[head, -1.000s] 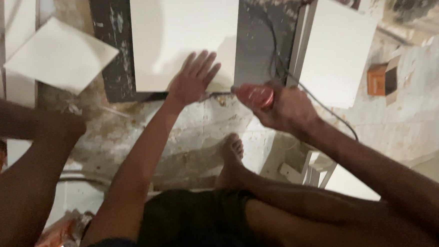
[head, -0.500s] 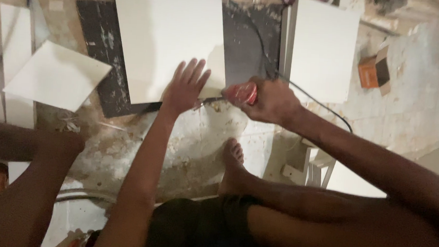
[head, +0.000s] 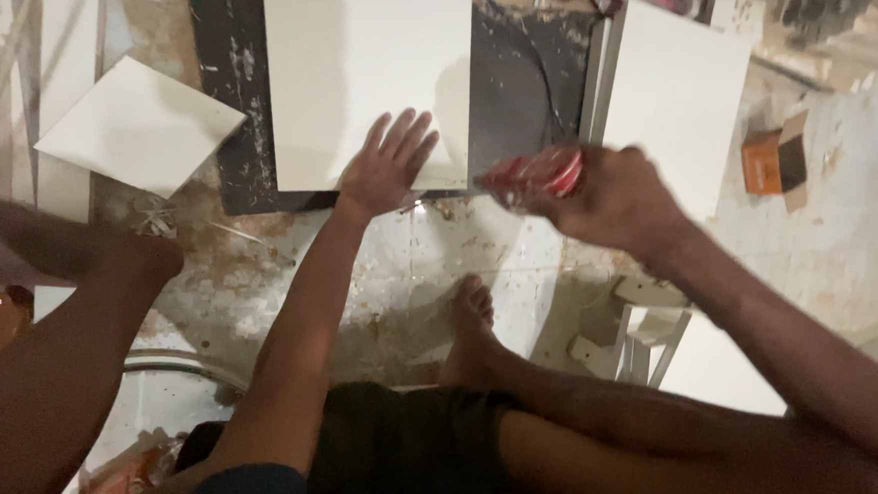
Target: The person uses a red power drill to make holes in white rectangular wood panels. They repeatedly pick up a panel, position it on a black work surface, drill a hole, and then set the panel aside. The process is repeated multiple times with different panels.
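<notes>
Cutting step in hand, judged: left hand [head: 388,169], fingers spread, presses the white tile [head: 363,73] flat on the dark board [head: 527,91] on the floor; right hand [head: 602,195], fingers wrapped round a blurred red tool [head: 533,174] at the tile's near right corner; next move needs steady alignment.

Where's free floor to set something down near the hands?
Bare floor lies between the left hand and the foot, below the big white tile. Another patch sits right of the right-hand tile, before the orange box. Crowded: the dark board with its cable, and the tile scraps under the right hand, which grips a red tool.
</notes>
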